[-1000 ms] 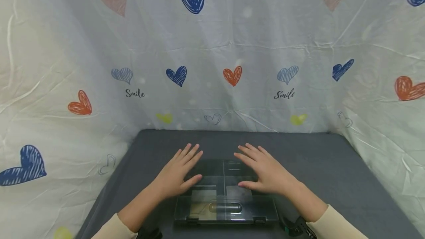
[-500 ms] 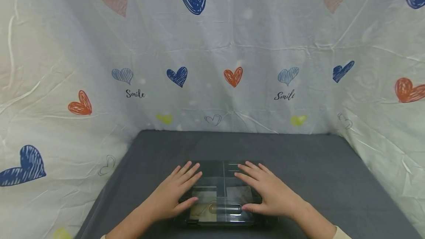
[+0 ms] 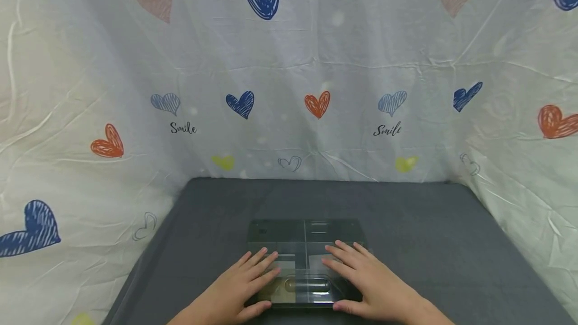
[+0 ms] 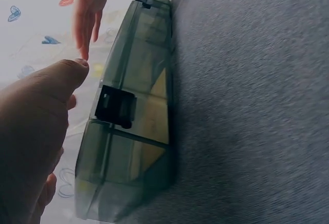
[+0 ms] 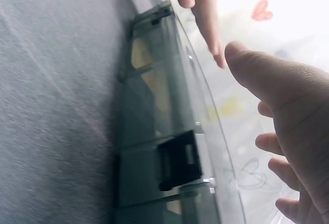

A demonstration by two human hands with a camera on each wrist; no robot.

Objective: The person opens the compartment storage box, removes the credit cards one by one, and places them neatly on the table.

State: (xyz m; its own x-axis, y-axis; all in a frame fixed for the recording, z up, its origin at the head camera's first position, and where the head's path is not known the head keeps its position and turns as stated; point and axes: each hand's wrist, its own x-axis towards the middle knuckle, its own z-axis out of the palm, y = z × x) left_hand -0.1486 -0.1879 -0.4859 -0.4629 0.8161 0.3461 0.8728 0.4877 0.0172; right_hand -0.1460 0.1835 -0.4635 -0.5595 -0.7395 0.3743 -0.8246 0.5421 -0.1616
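Your left hand point(image 3: 239, 285) and right hand point(image 3: 372, 285) hover palms down, holding nothing, with fingers extended and apart. Below and between them sits a see-through dark box point(image 3: 304, 232), its far part reaching beyond your fingertips; black latches point(image 4: 117, 106) face your side. Something pale point(image 3: 285, 295) shows through it beside your left thumb. The box lies on a grey cloth surface point(image 3: 433, 229) that spreads beyond and to both sides of your hands. Past its far edge and at either side hangs a creased white sheet point(image 3: 289, 49), printed with blue, red, pink and yellow hearts and "Smile".
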